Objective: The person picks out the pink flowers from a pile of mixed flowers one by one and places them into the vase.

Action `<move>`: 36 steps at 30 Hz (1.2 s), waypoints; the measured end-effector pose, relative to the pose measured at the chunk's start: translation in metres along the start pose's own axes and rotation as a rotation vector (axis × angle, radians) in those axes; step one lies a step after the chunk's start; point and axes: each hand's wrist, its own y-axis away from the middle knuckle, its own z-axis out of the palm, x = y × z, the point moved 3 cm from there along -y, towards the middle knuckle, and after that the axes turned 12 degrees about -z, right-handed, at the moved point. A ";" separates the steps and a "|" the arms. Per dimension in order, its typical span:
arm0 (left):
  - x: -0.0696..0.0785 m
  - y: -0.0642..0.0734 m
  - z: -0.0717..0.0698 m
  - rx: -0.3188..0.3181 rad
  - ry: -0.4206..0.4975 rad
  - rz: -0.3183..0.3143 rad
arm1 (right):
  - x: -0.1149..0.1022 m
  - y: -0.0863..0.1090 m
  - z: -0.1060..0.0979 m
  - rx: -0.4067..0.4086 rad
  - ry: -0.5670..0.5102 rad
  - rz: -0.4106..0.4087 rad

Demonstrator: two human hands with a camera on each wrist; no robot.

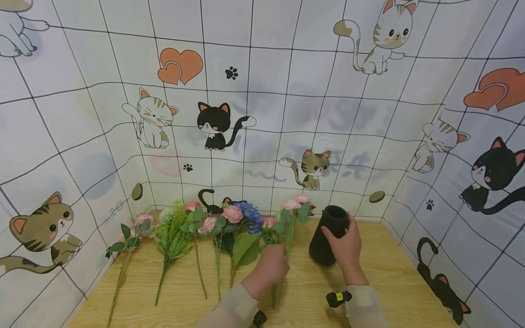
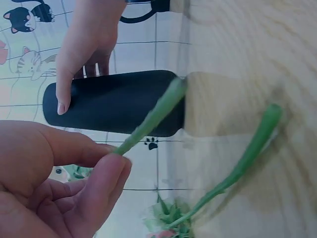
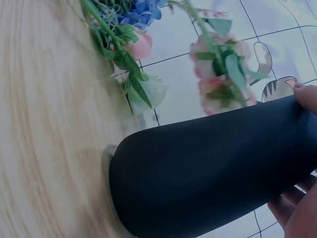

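Note:
My left hand (image 1: 270, 265) pinches the green stem (image 2: 151, 118) of an artificial pink flower (image 1: 292, 203) between thumb and fingertips. Its stem end overlaps the vase in the left wrist view, while its pink heads stand to the left of the vase in the head view. My right hand (image 1: 347, 248) grips the black vase (image 1: 321, 248) near its mouth, thumb on the near side and fingers behind. The vase is roughly upright, narrower at the top, its base (image 3: 129, 183) right at the table surface. Another flower stem (image 2: 242, 161) lies beside the left hand.
Several artificial flowers lie in a row on the wooden table (image 1: 180, 300): a pink rose (image 1: 145, 222), a leafy green spray (image 1: 172, 234), pink blooms (image 1: 232, 213) and a blue hydrangea (image 1: 249, 214). A cloth (image 1: 270, 114) printed with cats and grid lines surrounds the table.

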 end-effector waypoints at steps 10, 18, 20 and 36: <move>0.007 0.000 -0.021 0.039 0.052 0.023 | -0.010 -0.003 -0.007 0.082 -0.067 -0.070; 0.016 0.003 -0.036 0.161 0.040 0.084 | -0.035 -0.004 -0.017 0.267 -0.032 -0.320; 0.019 0.004 -0.040 0.170 0.039 0.085 | -0.045 -0.005 -0.019 0.289 -0.075 -0.348; 0.038 0.016 -0.051 0.072 0.192 0.113 | -0.087 -0.002 -0.013 -0.054 -0.450 -0.143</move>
